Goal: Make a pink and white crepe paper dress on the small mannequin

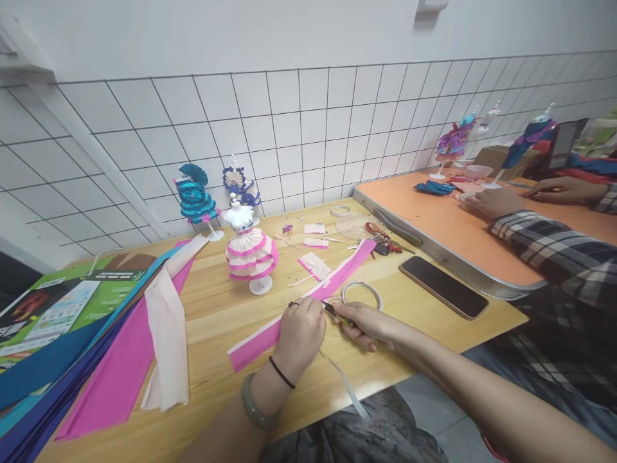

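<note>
My left hand [303, 328], a bangle and black band at its wrist, is closed over a pink and white crepe paper strip [255, 345] lying slantwise on the table. In my right hand [361, 325] is a small pair of scissors [332, 311], their dark tips close to my left fingers. A narrow pale ribbon [347, 382] hangs from beneath my hands past the table's front edge. Behind my right hand lies a ring of tape or wire [380, 297]. Beyond my left hand stands a small white dress form [238, 215] in a tiered pink and white skirt [251, 256].
Long coloured crepe strips [166, 321] lie at left over a green printed sheet [72, 302]. Two dressed forms, one teal [195, 199], stand behind. Scraps [315, 265], keys [380, 247] and a phone [441, 286] lie rightward. Another person's hands [496, 204] rest on an orange table [463, 225].
</note>
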The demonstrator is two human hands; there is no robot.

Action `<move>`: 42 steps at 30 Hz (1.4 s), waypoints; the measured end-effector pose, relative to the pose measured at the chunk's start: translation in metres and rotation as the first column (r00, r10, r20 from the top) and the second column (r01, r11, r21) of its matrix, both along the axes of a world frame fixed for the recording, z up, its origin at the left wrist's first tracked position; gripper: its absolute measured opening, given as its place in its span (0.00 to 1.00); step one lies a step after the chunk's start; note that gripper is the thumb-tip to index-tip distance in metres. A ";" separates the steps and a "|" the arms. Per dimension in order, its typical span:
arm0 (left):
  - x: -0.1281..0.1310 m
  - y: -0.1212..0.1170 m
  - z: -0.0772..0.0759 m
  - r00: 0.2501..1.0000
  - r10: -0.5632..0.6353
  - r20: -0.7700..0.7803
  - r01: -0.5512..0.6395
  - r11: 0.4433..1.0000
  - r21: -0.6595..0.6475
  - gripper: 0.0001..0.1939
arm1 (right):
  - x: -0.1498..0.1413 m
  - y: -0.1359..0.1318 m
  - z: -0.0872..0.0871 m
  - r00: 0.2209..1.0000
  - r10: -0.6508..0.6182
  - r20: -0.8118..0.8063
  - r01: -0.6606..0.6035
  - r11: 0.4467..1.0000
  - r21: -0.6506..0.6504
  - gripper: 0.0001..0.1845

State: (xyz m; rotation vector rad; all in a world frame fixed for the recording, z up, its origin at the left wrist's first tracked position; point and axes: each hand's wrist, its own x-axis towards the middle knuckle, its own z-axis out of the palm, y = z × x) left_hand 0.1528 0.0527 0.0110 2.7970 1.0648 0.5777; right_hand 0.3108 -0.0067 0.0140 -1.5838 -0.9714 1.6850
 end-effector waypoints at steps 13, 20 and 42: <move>-0.001 0.005 0.004 0.991 0.044 0.126 -0.028 0.992 -0.124 0.06 | -0.001 -0.006 0.006 1.000 -0.020 -0.021 0.021 1.000 0.022 0.19; -0.001 0.015 -0.002 0.893 0.199 0.405 0.029 0.870 -0.491 0.09 | -0.004 -0.015 0.015 0.997 -0.060 -0.058 0.061 0.998 0.024 0.21; -0.010 0.014 0.045 0.466 0.525 0.713 0.687 0.294 -0.665 0.15 | 0.078 -0.037 -0.016 -0.152 -0.328 0.932 -0.212 0.932 0.293 0.17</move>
